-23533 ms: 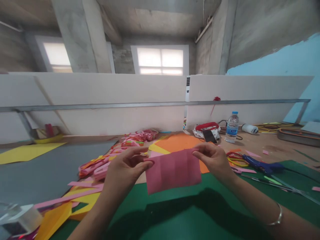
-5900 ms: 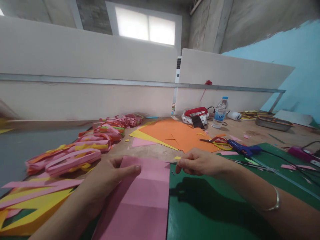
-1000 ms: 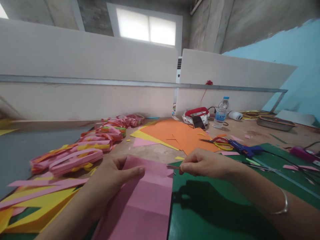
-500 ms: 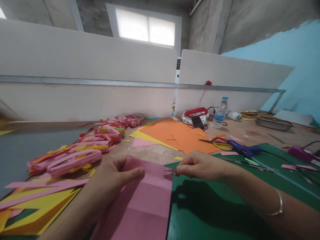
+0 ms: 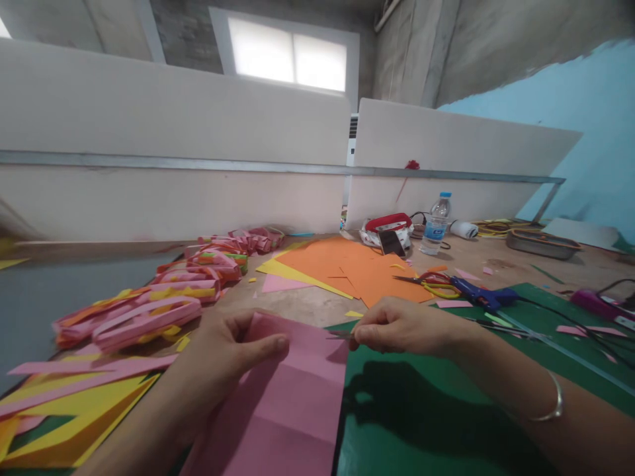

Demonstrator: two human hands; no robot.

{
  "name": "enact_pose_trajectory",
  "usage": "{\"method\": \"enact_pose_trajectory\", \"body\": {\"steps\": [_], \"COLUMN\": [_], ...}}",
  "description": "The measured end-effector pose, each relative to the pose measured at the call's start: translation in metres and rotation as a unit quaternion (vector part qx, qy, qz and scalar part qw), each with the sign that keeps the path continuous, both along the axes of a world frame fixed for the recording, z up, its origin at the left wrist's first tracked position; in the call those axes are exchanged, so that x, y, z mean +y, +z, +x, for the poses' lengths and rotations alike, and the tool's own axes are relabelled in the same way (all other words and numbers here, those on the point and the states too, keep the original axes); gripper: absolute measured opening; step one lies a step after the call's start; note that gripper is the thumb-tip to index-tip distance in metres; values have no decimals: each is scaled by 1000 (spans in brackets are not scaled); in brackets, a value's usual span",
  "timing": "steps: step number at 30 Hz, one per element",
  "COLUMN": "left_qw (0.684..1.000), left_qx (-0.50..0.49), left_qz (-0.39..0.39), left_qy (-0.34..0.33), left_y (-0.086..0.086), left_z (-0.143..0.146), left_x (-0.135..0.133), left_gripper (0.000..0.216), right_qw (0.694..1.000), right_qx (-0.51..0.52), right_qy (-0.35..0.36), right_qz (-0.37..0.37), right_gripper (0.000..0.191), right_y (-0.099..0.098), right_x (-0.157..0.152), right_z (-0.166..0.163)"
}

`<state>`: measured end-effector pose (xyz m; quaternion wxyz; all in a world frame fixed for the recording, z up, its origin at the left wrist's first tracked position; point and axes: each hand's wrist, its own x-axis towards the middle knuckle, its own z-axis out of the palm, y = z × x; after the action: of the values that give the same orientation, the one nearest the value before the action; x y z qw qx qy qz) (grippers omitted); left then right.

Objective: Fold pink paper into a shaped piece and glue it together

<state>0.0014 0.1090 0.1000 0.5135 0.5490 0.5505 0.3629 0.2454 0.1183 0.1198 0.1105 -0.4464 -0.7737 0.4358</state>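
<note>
green mat (image 5: 364, 449), brown table (image 5: 312, 305), white panels (image 5: 223, 112), left fingers (image 5: 270, 346) gripping pink paper (image 5: 292, 396), right fingers (image 5: 370, 336) gripping metal tool (image 5: 340, 335)

Window (image 5: 288, 53): two-paned, glowing white
Right wall (image 5: 590, 106): grey above, blue below
Partition (image 5: 268, 125): white, crossed by metal rail (image 5: 282, 167)

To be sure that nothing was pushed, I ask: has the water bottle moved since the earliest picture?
No: against the metal rail, the water bottle stands in the same place, right of the red flower; only the view shifted.
</note>
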Motion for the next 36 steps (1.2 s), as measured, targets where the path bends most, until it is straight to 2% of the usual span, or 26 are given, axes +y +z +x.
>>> {"method": "enact_pose_trajectory", "body": {"steps": [4,12,26,30,36], "left_qw": [1000,1000,999,1000,999], "left_qx": [-9,-4,-24,-7,-41], "left_qz": [-1,10,-22,-6,-35], "left_qy": [-4,12,-12,3,-2], "left_y": [-3,-2,-6,-4,-5], "left_z": [-1,5,1,2,3], "left_x": [3,-2,3,2,2], "left_gripper": [24,21,28,22,21], "right_qw": [1000,998,989,986,984], "right_qx": [24,53,126,133,146], "right_qy": [-2,6,-32,-51,-50], "right_qz": [-15,14,-71,-84,-86], "right_gripper": [39,39,48,47,46], "right_y": [-4,-10,-21,-23,-24], "right_x": [-1,-1,0,0,0], "right_z": [-4,-8,-11,-12,-13]}}
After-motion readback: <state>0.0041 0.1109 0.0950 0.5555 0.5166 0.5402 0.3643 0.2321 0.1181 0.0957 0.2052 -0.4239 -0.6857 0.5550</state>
